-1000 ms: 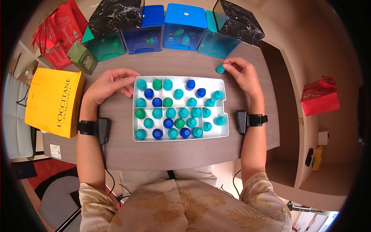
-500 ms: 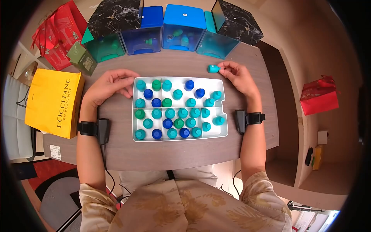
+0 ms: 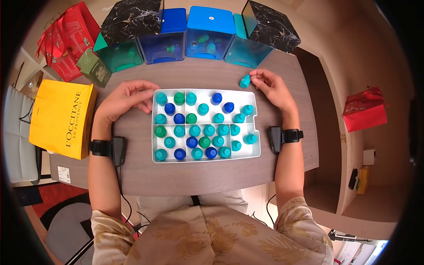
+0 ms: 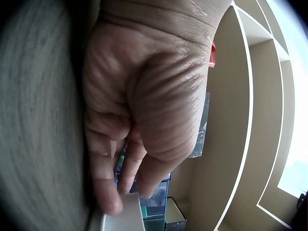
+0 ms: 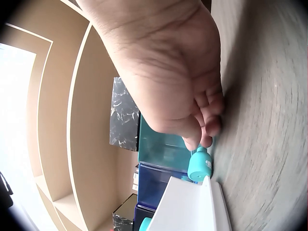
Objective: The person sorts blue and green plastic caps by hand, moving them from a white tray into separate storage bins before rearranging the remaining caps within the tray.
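Tabletop (image 3: 207,179) below, curled right fingers (image 5: 215,126) pinch teal bottle (image 3: 244,82).

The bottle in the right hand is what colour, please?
The bottle is turquoise, seen best in the right wrist view.

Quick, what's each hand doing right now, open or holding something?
Left hand: open, fingers relaxed at the edge of the white rectangular compartmented tray.
Right hand: closed, pinching a small, round, turquoise plastic-looking bottle by its narrow end.

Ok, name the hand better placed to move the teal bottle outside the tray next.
Probably the right: the right hand pinches that teal bottle by its narrow end, while the left hand is at the left edge of the tray.
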{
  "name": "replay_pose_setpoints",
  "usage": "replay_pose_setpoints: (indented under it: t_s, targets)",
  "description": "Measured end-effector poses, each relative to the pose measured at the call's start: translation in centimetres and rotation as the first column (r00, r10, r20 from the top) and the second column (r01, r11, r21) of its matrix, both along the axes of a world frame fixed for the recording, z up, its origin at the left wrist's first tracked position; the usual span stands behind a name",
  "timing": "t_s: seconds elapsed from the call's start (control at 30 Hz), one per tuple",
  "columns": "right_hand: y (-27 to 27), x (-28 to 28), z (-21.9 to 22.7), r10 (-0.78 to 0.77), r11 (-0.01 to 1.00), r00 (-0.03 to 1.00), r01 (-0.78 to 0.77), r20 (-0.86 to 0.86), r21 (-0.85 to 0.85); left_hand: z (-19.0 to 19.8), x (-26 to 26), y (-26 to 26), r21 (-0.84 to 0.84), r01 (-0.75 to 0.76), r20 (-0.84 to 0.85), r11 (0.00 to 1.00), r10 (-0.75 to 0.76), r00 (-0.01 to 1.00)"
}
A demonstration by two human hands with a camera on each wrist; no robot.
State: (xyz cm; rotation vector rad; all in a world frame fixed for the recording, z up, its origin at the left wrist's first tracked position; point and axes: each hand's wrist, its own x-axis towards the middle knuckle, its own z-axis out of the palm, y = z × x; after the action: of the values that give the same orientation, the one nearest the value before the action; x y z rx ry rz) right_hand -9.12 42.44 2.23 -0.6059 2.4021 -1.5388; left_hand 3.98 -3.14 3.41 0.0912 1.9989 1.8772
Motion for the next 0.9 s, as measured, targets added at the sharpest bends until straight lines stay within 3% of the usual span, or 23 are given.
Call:
replay_pose_setpoints:
  t_s: [0.07, 0.17, 0.27, 0.37, 0.57, 0.77, 0.9]
  targets:
    - [-0.4, 0.2, -0.1, -0.001, 1.000, 1.000, 0.001, -0.029, -0.025, -0.1, 0.1, 0.1, -0.004, -0.004, -0.001, 1.000, 0.004, 1.000]
    - [-0.7, 0.7, 0.6, 0.043, 0.986, 0.986, -0.016, -0.161, 0.163, 0.1, 0.2, 0.1, -0.014, -0.013, -0.005, 1.000, 0.013, 1.000]
    - [-0.9, 0.8, 0.4, 0.121, 0.986, 0.960, -0.088, -0.251, 0.141, 0.0, 0.1, 0.2, 0.001, -0.010, -0.003, 1.000, 0.010, 1.000]
    - [-0.9, 1.0, 0.8, 0.096, 0.971, 0.974, -0.047, -0.204, 0.236, -0.1, 0.1, 0.1, -0.004, -0.012, -0.002, 1.000, 0.012, 1.000]
    - [-1.8, 1.7, 1.4, 0.145, 0.976, 0.964, -0.102, -0.223, 0.193, 0.0, 0.2, 0.1, -0.019, -0.011, 0.000, 1.000, 0.011, 1.000]
    - [-2.8, 1.5, 0.4, 0.117, 0.992, 0.993, -0.116, -0.008, 0.050, 0.1, 0.1, 0.2, -0.006, -0.004, -0.002, 1.000, 0.004, 1.000]
    - [-2.9, 1.5, 0.3, 0.106, 0.993, 0.993, -0.103, -0.057, 0.058, 0.1, 0.0, 0.0, -0.017, -0.004, -0.006, 1.000, 0.003, 1.000]
